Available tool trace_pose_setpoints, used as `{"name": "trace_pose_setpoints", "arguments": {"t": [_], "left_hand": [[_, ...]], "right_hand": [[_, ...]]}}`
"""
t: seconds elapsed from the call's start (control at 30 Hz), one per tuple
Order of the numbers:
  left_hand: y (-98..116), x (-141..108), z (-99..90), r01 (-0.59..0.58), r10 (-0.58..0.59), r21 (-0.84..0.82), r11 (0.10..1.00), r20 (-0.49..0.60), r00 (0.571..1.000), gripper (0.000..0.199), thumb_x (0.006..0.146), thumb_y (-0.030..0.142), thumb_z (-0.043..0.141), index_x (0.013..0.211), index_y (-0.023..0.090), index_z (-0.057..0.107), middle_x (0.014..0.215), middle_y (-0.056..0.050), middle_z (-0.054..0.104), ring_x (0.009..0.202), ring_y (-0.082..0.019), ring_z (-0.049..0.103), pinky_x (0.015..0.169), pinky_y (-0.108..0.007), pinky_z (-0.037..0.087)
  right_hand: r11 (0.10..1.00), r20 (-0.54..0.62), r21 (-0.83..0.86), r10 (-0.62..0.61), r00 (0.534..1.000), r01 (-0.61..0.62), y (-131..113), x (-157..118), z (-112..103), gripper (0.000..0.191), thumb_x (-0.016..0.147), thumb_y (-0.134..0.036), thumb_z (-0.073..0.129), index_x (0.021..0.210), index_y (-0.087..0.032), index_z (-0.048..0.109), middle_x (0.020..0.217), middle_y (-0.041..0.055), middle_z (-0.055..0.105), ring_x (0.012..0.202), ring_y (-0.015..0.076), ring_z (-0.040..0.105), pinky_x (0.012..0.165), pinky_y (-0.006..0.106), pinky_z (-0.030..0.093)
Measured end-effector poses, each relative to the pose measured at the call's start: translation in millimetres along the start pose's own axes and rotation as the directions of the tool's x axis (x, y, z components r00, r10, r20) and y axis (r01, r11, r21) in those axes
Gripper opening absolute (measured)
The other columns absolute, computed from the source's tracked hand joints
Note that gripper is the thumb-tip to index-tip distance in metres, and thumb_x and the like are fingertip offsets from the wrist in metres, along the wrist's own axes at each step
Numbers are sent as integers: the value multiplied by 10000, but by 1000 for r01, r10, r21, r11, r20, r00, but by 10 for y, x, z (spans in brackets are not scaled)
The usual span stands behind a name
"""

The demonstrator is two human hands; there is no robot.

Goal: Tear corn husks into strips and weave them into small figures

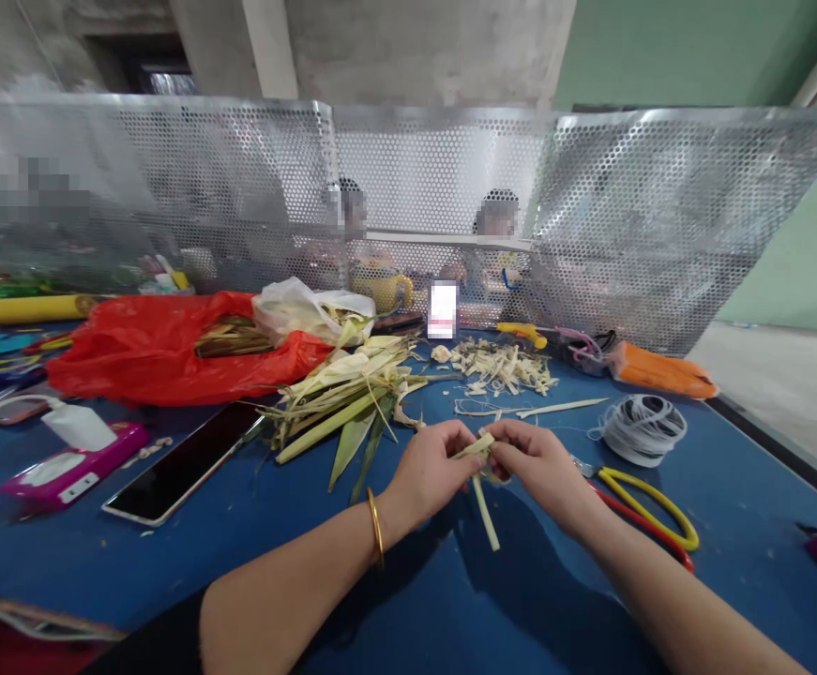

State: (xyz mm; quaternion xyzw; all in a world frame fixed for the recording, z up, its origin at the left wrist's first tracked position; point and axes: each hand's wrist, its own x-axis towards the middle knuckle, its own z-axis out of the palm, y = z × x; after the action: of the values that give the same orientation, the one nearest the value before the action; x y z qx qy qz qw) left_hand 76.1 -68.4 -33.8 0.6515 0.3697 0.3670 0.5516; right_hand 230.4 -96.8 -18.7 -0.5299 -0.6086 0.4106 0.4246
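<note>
Pale green strips of corn husk (485, 511) are pinched between my two hands above the blue table, one end hanging down toward me. My left hand (432, 469), with a gold bangle on its wrist, is closed on the husk strip from the left. From the right, my right hand (538, 464) grips the same piece, fingertips nearly meeting the left ones. Fingers hide part of the folded or knotted middle. Beyond my left hand lies a heap of corn husks (341, 403). Scissors (647, 511) with red and yellow handles lie beside my right forearm.
Husk scraps (503, 366) are piled ahead, and a spool of clear cord (643, 429) stands at right. A phone (187, 464), magenta power strip (74, 469) and red plastic bag (161, 347) lie left. A perforated metal screen (436, 169) closes the table's back; people sit behind it.
</note>
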Motion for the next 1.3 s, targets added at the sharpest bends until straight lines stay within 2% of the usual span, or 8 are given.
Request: {"name": "trace_pose_setpoints", "arguments": {"t": [0.13, 0.27, 0.43, 0.6, 0.7, 0.83, 1.1, 1.3], "left_hand": [[-15, 3, -21, 7, -7, 62, 998, -1, 1000, 77, 697, 233, 608, 659, 172, 579, 599, 6, 588, 534, -110, 508, 494, -198, 369], [-2, -11, -28, 8, -10, 81, 997, 18, 1000, 97, 699, 268, 621, 680, 173, 616, 598, 2, 611, 511, -115, 520, 484, -202, 381], [74, -41, -22, 79, -79, 6, 997, 105, 991, 124, 691, 295, 630, 656, 176, 617, 575, 10, 598, 438, -109, 498, 444, -218, 384], [90, -72, -5, 145, -130, -30, 989, 285, 950, 196, 701, 306, 614, 558, 174, 591, 524, 25, 534, 416, -92, 461, 446, -214, 380], [87, -92, 8, 185, -172, -2, 983, 353, 920, 201, 713, 309, 607, 567, 171, 602, 521, 22, 527, 425, -84, 453, 453, -205, 362], [116, -88, -25, 212, -196, -5, 977, 362, 911, 179, 717, 309, 612, 630, 159, 657, 534, 27, 515, 451, -78, 428, 463, -202, 342], [132, -31, -133, 156, -166, 59, 986, 443, 881, 268, 717, 311, 641, 879, 116, 727, 630, 15, 557, 566, -88, 419, 530, -209, 310], [113, -68, -68, 208, -226, 89, 974, 324, 919, 310, 697, 408, 671, 753, 108, 720, 533, 37, 496, 497, -77, 384, 494, -219, 282]], "right_hand": [[1000, -5, -7, 18, 1000, -18, -43, -12, -3, 155, 762, -234, 485, 670, -182, 598, 544, -35, 555, 522, 115, 499, 516, 228, 378], [989, -82, -150, 8, 997, -20, -9, -6, -26, 205, 777, -312, 534, 639, -184, 613, 506, -35, 522, 499, 117, 464, 495, 232, 342], [967, -151, -256, -48, 987, 7, -22, 4, -78, 192, 726, -312, 601, 593, -182, 648, 648, 5, 607, 651, 158, 540, 587, 256, 383], [980, -228, -180, -127, 965, 87, -60, 10, -70, 258, 822, -364, 530, 636, -194, 582, 545, -22, 551, 562, 134, 506, 563, 252, 381], [996, -237, -22, -90, 967, 88, -64, 10, -45, 251, 854, -414, 505, 715, -207, 533, 525, -42, 560, 460, 112, 480, 501, 245, 385], [981, -235, 150, -82, 969, 120, -103, -5, -7, 281, 857, -457, 505, 731, -205, 497, 621, -12, 633, 527, 120, 570, 558, 248, 447], [962, -241, 226, -97, 966, 153, -129, -40, 22, 289, 860, -461, 530, 738, -202, 490, 667, 2, 647, 628, 134, 602, 633, 262, 474], [961, -117, 240, -110, 987, 135, -79, -32, 75, 244, 862, -418, 536, 752, -206, 486, 714, 3, 662, 686, 138, 614, 674, 269, 483]]}}
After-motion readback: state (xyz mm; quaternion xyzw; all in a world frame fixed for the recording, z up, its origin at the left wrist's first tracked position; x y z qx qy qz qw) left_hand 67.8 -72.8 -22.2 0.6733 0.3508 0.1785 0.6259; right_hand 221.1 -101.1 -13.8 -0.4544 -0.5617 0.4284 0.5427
